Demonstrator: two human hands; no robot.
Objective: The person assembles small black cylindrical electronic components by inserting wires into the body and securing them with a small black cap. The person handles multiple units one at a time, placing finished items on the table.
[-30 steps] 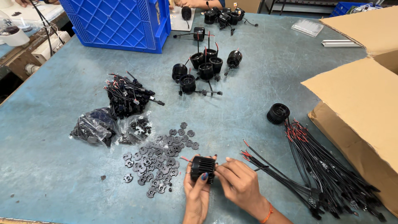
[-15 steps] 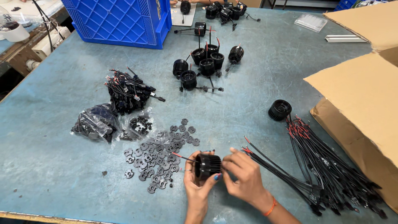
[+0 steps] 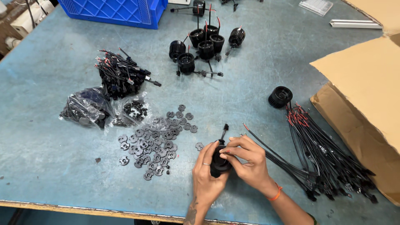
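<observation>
My left hand (image 3: 206, 175) and my right hand (image 3: 246, 160) both grip one small black finned round housing (image 3: 218, 163) near the table's front edge. A black wire with a connector (image 3: 224, 132) sticks up from it. Just left lies a scatter of several small grey round discs (image 3: 155, 141). To the right a bundle of black and red wire leads (image 3: 321, 156) lies beside my right wrist. One more black housing (image 3: 280, 97) stands alone above that bundle.
Several wired black housings (image 3: 200, 46) stand at the back centre. A pile of black connectors (image 3: 121, 75) and clear bags of small parts (image 3: 93, 108) lie at the left. A blue crate (image 3: 116, 10) is back left, an open cardboard box (image 3: 366, 83) at right. Table edge (image 3: 83, 206).
Both hands shifted slightly right with the housing and turned it; its wire now points up and away. The view has dropped and moved closer to the table.
</observation>
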